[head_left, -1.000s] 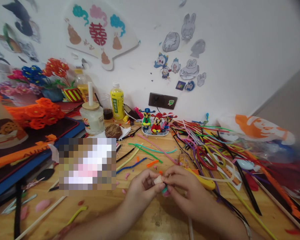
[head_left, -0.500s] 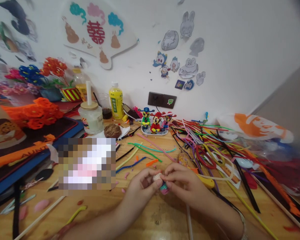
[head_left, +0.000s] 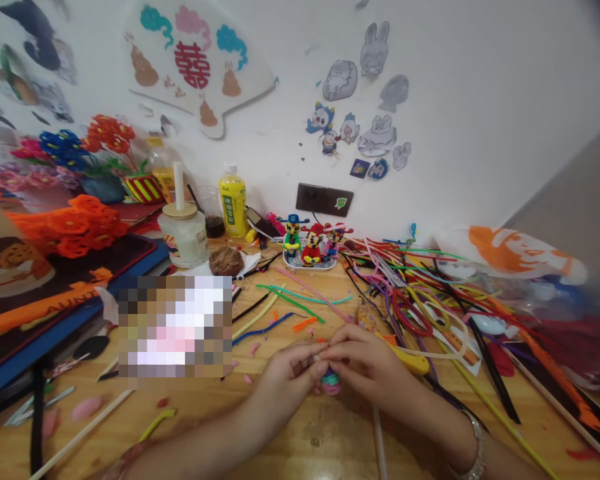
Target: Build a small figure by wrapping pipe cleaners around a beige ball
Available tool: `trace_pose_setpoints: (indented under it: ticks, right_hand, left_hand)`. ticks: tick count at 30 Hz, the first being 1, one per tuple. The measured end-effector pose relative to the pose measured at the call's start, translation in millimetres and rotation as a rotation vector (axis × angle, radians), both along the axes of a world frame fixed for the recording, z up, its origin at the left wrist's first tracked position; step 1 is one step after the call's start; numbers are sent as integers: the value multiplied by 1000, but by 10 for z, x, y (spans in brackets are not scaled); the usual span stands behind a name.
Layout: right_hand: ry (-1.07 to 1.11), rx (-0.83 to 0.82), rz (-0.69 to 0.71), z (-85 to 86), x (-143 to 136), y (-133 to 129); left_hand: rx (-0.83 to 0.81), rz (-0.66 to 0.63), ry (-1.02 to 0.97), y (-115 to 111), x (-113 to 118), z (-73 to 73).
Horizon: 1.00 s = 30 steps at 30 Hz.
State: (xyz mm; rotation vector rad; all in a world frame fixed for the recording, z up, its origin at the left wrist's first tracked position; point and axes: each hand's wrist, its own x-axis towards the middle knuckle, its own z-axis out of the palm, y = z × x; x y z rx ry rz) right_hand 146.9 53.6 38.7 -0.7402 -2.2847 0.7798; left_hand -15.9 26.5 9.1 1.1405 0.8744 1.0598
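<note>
A small figure (head_left: pixel 331 380) with a teal and pink body is held between my two hands, low in the middle of the view. My left hand (head_left: pixel 293 373) pinches its pale upper part with thumb and fingers. From the other side, my right hand (head_left: pixel 363 363) closes its fingertips on the same piece, and the fingers of both hands meet there. The fingers cover most of the upper part. Beyond them, three colourful figures (head_left: pixel 311 250) stand on a small tray (head_left: pixel 310 266) near the wall.
Coloured stems (head_left: pixel 405 293) lie heaped at the right, near a yellow-handled tool (head_left: pixel 411 360). A yellow bottle (head_left: pixel 233 203), a glass jar (head_left: pixel 184 237) and orange flowers (head_left: pixel 80 227) stand at the back left. A long pale stick (head_left: pixel 80 437) lies front left.
The fingertips of both hands have closed further over the figure's pale top, and more of its teal and pink lower part shows. The bracelet on the right wrist has come further into view.
</note>
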Motion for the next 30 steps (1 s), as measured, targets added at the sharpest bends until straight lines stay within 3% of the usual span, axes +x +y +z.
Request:
trace_pose_setpoints:
  ticks: [14, 20, 25, 30]
  right_hand:
    - [-1, -12, 35, -22, 0, 18]
    - [-35, 216, 68, -125, 42, 29]
    - [-105, 378, 175, -52, 89, 9]
    - [-192, 409, 236, 7, 109, 47]
  left_hand:
    - [-10, -72, 24, -11, 3, 30]
    - [-81, -40, -15, -5, 21, -13]
    - [-101, -15, -26, 0, 10, -76]
    - [-120, -21, -50, -7, -20, -64]
